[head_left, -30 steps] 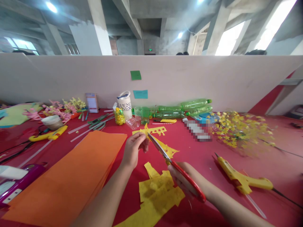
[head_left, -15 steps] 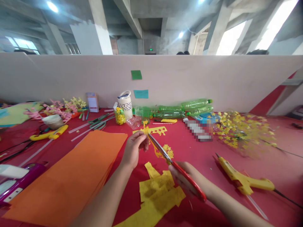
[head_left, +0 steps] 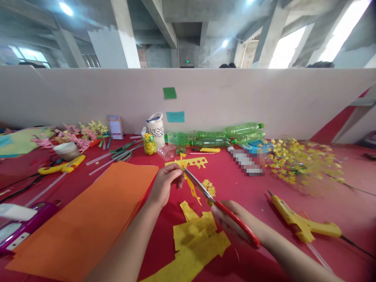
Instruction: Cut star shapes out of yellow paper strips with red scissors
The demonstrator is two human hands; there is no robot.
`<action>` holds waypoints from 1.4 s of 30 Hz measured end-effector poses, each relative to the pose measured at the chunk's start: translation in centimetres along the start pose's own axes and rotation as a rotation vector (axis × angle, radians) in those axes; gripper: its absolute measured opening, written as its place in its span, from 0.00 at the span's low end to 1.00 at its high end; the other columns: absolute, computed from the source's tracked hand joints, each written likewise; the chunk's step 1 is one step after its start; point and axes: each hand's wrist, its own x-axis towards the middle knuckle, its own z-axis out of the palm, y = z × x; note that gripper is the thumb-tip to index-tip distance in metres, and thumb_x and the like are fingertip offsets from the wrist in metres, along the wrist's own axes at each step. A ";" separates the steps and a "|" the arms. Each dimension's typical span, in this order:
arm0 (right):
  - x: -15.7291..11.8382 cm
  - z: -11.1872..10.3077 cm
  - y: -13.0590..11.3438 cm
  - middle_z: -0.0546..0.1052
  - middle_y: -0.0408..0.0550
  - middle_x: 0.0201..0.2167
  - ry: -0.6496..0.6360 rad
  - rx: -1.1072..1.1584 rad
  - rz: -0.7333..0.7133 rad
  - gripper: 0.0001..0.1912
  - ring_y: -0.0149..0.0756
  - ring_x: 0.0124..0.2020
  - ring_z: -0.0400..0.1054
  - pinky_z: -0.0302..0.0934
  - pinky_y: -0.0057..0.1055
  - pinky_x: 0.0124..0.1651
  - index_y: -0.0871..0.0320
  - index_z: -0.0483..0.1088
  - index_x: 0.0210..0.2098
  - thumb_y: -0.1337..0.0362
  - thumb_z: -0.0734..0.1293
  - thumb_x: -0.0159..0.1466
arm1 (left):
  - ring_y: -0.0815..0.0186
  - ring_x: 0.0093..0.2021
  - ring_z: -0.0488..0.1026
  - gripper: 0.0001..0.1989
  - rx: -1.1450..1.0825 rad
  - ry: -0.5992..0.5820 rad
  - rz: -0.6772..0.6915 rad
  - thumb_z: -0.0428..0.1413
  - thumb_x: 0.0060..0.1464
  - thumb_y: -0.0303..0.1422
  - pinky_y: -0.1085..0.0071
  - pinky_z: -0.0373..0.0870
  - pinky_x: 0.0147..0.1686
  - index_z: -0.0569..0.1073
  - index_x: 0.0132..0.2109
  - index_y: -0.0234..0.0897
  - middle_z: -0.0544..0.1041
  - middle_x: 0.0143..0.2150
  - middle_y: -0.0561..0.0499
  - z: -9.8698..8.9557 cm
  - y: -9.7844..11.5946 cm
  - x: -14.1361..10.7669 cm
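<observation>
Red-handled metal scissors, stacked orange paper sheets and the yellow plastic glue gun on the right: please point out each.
Red-handled metal scissors point(head_left: 225, 212): head view, on the red handle.
Stacked orange paper sheets point(head_left: 86, 215): head view, middle of the top sheet.
Yellow plastic glue gun point(head_left: 300, 224): head view, where body meets grip.

pale partition point(head_left: 249, 98) stands behind red tabletop point(head_left: 243, 192) | concrete beams point(head_left: 160, 19) run overhead | part-whitened pillar point(head_left: 108, 47) rises left | ceiling lights point(head_left: 66, 8) glow | bright windows point(head_left: 343, 29) right, another window point(head_left: 31, 54) far left | green sign point(head_left: 187, 61) shines at back
</observation>
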 end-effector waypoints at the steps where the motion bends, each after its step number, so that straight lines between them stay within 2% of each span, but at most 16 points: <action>1: 0.0 0.0 0.1 0.59 0.34 0.10 0.001 0.005 0.002 0.23 0.22 0.11 0.53 0.45 0.19 0.14 0.57 0.58 0.21 0.48 0.61 0.63 | 0.74 0.19 0.64 0.06 0.003 -0.004 -0.002 0.55 0.50 0.31 0.77 0.59 0.18 0.70 0.27 0.34 0.70 0.21 0.55 0.0 0.0 0.0; 26: 0.0 -0.2 0.4 0.56 0.32 0.10 -0.015 0.038 0.007 0.22 0.20 0.09 0.50 0.43 0.18 0.11 0.56 0.55 0.20 0.51 0.64 0.62 | 0.75 0.17 0.63 0.08 -0.010 -0.021 -0.020 0.55 0.49 0.30 0.78 0.59 0.17 0.69 0.24 0.34 0.69 0.20 0.55 -0.1 0.3 0.0; 32: 0.2 -0.3 0.5 0.57 0.33 0.12 -0.012 0.043 0.002 0.23 0.19 0.10 0.49 0.42 0.17 0.13 0.57 0.55 0.20 0.50 0.64 0.62 | 0.73 0.17 0.65 0.09 0.041 0.013 -0.002 0.55 0.51 0.33 0.76 0.59 0.17 0.70 0.26 0.34 0.71 0.20 0.54 -0.3 0.2 0.2; 39: 0.3 -0.4 0.8 0.58 0.34 0.13 0.006 0.003 0.018 0.24 0.20 0.11 0.50 0.43 0.18 0.13 0.57 0.55 0.20 0.48 0.63 0.62 | 0.72 0.21 0.63 0.05 0.104 0.056 0.063 0.56 0.50 0.31 0.76 0.59 0.23 0.71 0.27 0.36 0.67 0.20 0.56 -0.4 0.1 0.1; 42: 0.3 -0.3 0.6 0.60 0.35 0.13 0.016 0.005 0.001 0.24 0.21 0.11 0.53 0.44 0.19 0.13 0.57 0.56 0.20 0.46 0.63 0.61 | 0.71 0.29 0.64 0.05 0.134 0.066 0.157 0.57 0.49 0.29 0.76 0.61 0.31 0.71 0.26 0.36 0.67 0.27 0.54 -0.3 0.0 0.2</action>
